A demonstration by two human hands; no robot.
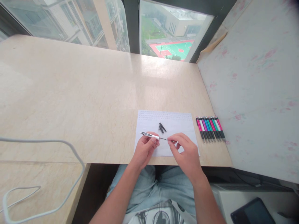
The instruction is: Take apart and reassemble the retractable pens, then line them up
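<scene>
My left hand (147,147) is closed around the white barrel of a ballpoint pen (154,136), whose dark clip end points left. A thin dark pen refill (163,139) sticks out of the barrel's right end. Between thumb and fingertips, my right hand (185,149) pinches the refill's far end; a small part of it is hidden by the fingers. Both hands hover over a sheet of paper (144,124) with faint handwriting along its top. Just beyond the pen, a few small black pen parts (162,127) lie on the sheet.
Several colourful pens (210,129) lie side by side in a row right of the paper, near the wall (252,102). A white cable (72,147) loops over the desk (81,99) at left. A dark flat device (253,211) rests on a white surface at lower right.
</scene>
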